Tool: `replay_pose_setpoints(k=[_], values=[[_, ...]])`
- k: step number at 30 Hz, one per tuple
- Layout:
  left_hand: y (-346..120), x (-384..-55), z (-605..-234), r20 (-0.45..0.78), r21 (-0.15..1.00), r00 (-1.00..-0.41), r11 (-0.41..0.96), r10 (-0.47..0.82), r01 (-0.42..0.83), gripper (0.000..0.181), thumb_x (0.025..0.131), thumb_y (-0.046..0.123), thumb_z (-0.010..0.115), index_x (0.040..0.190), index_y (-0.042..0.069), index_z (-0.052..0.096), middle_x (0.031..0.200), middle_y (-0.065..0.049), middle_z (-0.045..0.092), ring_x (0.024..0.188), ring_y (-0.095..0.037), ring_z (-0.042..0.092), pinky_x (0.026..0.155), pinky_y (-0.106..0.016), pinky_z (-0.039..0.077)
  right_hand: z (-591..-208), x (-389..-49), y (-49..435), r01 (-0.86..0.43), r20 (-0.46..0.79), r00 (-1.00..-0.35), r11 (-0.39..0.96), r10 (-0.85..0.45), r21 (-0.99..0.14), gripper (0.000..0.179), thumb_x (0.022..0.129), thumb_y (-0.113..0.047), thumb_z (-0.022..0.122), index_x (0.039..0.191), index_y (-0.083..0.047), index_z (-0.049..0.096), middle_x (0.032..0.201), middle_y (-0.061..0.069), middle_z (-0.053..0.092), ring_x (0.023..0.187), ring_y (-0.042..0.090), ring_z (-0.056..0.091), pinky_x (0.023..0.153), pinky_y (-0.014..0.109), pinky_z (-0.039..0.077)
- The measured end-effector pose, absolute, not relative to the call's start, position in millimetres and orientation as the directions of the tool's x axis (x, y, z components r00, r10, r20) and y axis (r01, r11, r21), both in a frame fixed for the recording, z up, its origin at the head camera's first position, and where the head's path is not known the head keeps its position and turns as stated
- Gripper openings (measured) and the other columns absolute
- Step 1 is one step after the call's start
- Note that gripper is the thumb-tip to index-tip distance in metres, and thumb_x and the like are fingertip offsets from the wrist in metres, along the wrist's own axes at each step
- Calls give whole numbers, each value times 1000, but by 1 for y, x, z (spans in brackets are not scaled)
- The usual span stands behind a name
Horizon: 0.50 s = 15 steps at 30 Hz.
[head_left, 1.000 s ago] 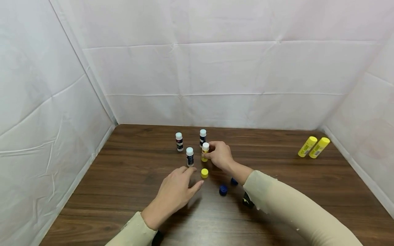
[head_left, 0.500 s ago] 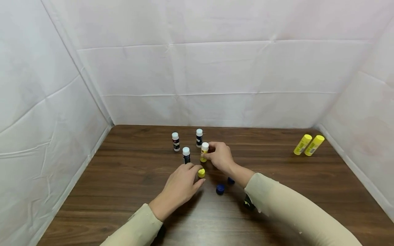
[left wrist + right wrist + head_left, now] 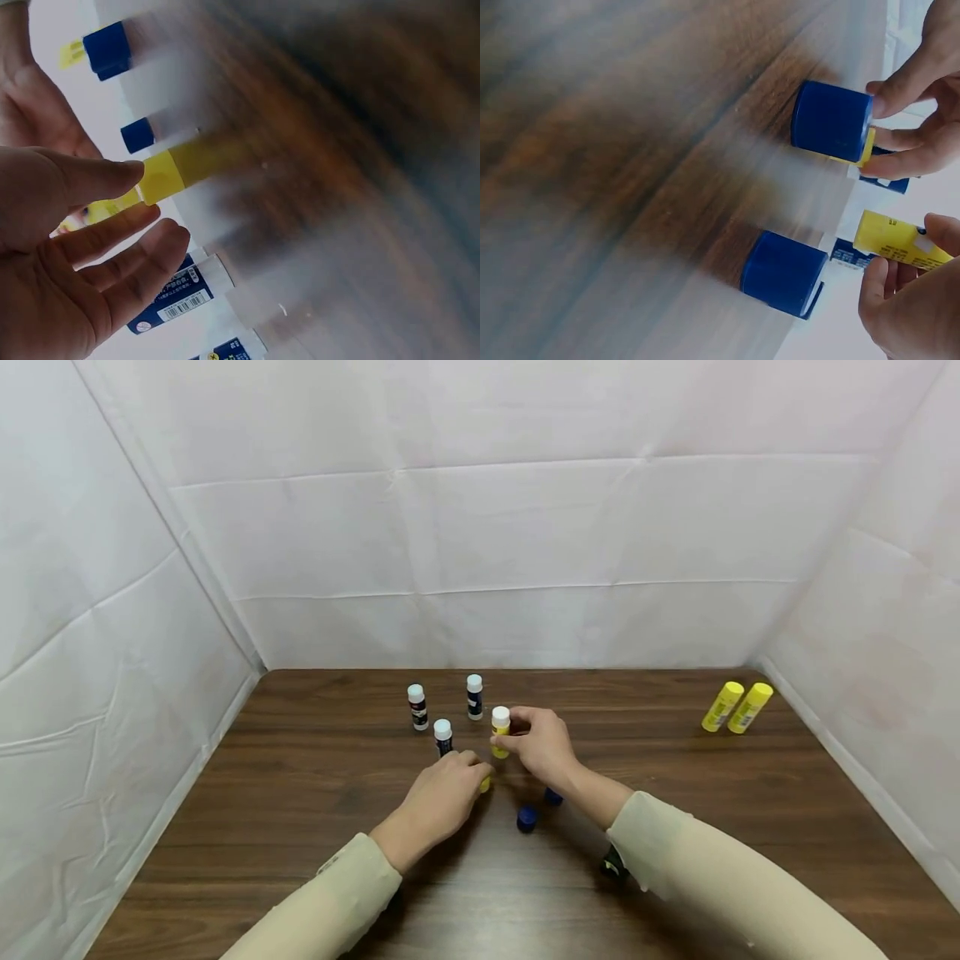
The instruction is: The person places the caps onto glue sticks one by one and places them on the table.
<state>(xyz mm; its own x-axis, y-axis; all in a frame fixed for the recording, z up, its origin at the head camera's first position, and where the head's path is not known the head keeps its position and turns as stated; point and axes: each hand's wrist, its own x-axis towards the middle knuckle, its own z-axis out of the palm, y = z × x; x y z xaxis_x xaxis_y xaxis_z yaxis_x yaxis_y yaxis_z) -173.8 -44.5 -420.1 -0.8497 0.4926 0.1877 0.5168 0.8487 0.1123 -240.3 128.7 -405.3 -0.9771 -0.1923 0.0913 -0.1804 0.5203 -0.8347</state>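
just below the middle of the frame, the left hand [image 3: 441, 791] pinches the small yellow cap [image 3: 485, 785] between thumb and fingers, while the right hand [image 3: 545, 749] pinches the upright yellow glue stick [image 3: 499, 730] slightly higher up; both are probably best held lightly and straight, with the white top [image 3: 501, 714] kept free. a second earlier the left hand's fingers hang spread beside the bare cap; now they cover most of it.
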Motion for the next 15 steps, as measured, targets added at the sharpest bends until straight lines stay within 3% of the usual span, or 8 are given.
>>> replay_pose_setpoints(k=[6, 15], values=[[-43, -181, -421, 191, 93, -833, 835, 520, 543, 14, 95, 9, 71, 108, 10, 75, 101, -5, 70, 89, -22, 67, 73, -33, 59, -403, -230, 139, -176, 96, -978, 492, -184, -853, 31, 85, -14, 83, 114, -7, 74, 105, 6, 75, 98, 23, 71, 73, 32, 58], [-41, -189, -420, 186, 148, -819, 808, 543, 570, 11, 92, 2, 72, 101, 6, 76, 98, -7, 72, 91, -22, 71, 81, -33, 59, -405, -220, 151, -145, 88, -985, 441, -147, -886, 32, 84, -15, 84, 114, -8, 75, 107, 6, 75, 102, 22, 70, 78, 33, 58]])
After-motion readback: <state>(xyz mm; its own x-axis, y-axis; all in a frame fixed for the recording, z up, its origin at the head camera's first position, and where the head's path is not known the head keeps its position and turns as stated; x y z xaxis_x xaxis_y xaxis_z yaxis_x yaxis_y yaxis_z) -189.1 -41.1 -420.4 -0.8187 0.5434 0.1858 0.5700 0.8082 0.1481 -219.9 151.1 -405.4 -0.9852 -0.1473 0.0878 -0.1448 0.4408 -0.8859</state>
